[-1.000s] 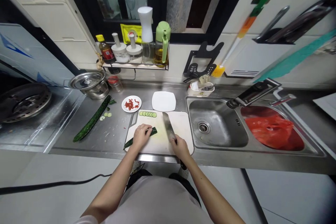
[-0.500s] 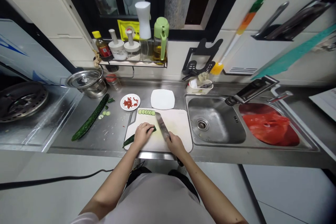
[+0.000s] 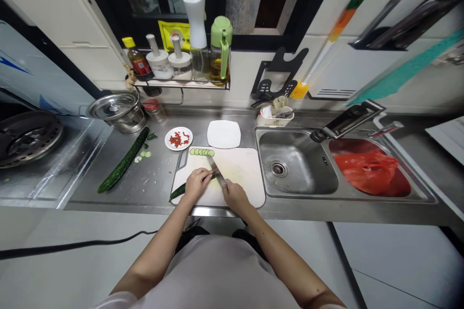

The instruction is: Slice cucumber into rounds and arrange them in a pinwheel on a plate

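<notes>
My left hand is closed over a dark green cucumber piece lying on the white cutting board. Most of that piece is hidden under my fingers. In my right hand is a kitchen knife, its blade slanting up and left across the cucumber's right end, close to my left fingertips. A row of thin cucumber slices lies along the board's far edge, just beyond the knife tip.
A whole cucumber and small offcuts lie to the left. Behind the board stand a plate of chopped red pieces and a white plate. The sink is at right, a lidded pot at back left.
My right hand has brought the knife leftward, from beside the cucumber's end to over it. My left hand stays on the cucumber. The whole view has shifted slightly.
</notes>
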Motion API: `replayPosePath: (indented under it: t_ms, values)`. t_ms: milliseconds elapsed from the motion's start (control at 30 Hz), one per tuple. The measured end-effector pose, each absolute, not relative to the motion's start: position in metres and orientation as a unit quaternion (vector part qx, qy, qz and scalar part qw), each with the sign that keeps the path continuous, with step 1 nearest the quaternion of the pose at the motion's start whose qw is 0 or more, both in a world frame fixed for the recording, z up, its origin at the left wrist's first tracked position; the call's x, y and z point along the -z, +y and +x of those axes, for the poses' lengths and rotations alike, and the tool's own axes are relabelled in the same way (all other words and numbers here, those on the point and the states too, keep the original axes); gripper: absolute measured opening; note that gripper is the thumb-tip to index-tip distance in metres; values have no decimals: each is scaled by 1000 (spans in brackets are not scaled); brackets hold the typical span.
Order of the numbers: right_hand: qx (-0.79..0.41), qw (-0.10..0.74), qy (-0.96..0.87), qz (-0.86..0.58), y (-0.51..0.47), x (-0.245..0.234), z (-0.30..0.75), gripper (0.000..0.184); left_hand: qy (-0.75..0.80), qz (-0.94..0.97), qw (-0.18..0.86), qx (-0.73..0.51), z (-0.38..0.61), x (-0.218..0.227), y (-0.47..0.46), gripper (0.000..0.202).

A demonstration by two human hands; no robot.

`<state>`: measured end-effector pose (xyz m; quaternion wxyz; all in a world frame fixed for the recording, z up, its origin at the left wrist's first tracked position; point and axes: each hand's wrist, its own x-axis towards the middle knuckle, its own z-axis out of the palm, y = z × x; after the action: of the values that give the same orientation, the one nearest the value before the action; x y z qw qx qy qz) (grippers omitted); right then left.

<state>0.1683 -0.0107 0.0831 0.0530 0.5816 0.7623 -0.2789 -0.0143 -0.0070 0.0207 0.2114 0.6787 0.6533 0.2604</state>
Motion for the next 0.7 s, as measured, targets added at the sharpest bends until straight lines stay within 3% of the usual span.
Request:
replayPosePath:
  t_ms: [700]
  values:
    - [282,118,758,575,-16,-93,161,29,621,714,156,-283,-14,-14,-8,20]
